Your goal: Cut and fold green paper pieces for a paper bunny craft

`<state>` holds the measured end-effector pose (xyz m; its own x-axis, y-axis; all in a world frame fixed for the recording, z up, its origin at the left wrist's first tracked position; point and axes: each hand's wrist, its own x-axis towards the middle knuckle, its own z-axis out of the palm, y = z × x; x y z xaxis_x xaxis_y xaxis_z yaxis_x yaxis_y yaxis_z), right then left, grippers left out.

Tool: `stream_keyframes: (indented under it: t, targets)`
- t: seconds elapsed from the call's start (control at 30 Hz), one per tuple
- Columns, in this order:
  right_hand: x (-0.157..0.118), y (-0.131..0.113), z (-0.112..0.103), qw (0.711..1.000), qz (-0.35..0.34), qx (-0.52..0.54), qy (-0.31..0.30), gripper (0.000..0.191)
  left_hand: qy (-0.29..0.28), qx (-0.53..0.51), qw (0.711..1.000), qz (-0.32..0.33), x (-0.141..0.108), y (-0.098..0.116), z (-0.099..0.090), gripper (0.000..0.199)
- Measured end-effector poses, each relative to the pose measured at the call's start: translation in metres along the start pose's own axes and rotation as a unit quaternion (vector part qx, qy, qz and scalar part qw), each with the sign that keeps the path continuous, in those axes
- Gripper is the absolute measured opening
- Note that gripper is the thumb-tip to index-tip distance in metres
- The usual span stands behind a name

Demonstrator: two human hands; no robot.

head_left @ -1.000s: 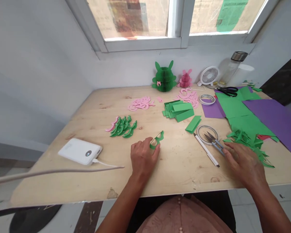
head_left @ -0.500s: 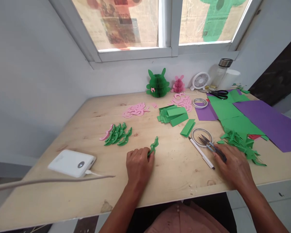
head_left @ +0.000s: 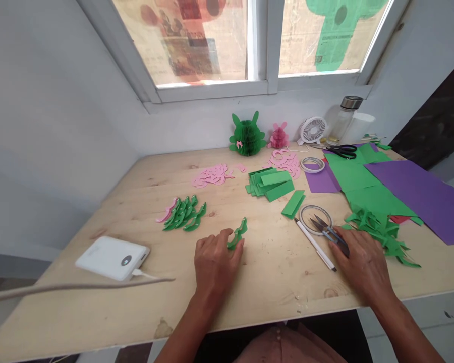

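Because the cutout (head_left: 237,234) looks like thin folded paper, it should be almost weightless, springy at the fold and easy to crease or tear at its narrow parts; the broader part near the crease seems the safest place to pinch, lightly, since smooth paper may slide. It lies on the table, right at the left hand (head_left: 214,259), whose thumb and forefinger sit either side of its near end; whether they press on it I cannot tell.

The right hand (head_left: 363,259) covers the handles of the scissors (head_left: 327,232), their blades a little apart over the tape roll (head_left: 316,220); its fingers are partly hidden, so I cannot tell how firmly they close. A pen (head_left: 316,245) lies beside them, with green scraps (head_left: 386,232) beyond the hand.

The table (head_left: 265,287) is pale, flat wood with knots; behind it stand a white wall (head_left: 189,126) and a papered window (head_left: 272,83).
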<state>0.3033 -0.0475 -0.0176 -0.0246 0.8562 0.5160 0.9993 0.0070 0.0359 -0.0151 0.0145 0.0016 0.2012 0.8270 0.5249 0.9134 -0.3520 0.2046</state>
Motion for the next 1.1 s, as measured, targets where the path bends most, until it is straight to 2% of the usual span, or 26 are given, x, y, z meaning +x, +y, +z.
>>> stream_keyframes:
  t: [0.13,0.23,0.37,0.53,0.77,0.97,1.1]
  targets:
    - [0.001,-0.001,0.002,1.000,0.001,-0.005,0.006,0.030,0.012,-0.048,0.998,0.024,0.008,0.018,-0.007,0.016]
    - [-0.001,0.001,0.006,1.000,0.001,0.002,0.019,0.033,0.003,-0.104,0.994,0.042,0.012,0.040,-0.004,0.010]
    - [-0.002,0.005,0.011,0.998,0.003,0.019,0.053,0.037,-0.061,-0.109,0.990,0.067,0.024,0.068,0.011,0.001]
    - [0.000,0.002,0.007,0.994,-0.002,0.074,0.076,0.033,-0.141,-0.059,0.982,0.107,0.049,0.089,0.033,0.005]
    - [0.002,-0.006,-0.003,0.990,0.032,0.111,0.085,0.029,-0.155,-0.051,0.979,0.122,0.065,0.103,0.056,0.011]
    - [0.001,-0.006,-0.004,0.986,0.047,0.130,0.091,0.029,-0.160,-0.025,0.980,0.116,0.070,0.104,0.070,0.006]
    - [0.002,-0.008,-0.006,0.986,0.058,0.132,0.090,0.030,-0.162,-0.005,0.980,0.118,0.072,0.103,0.074,0.011]
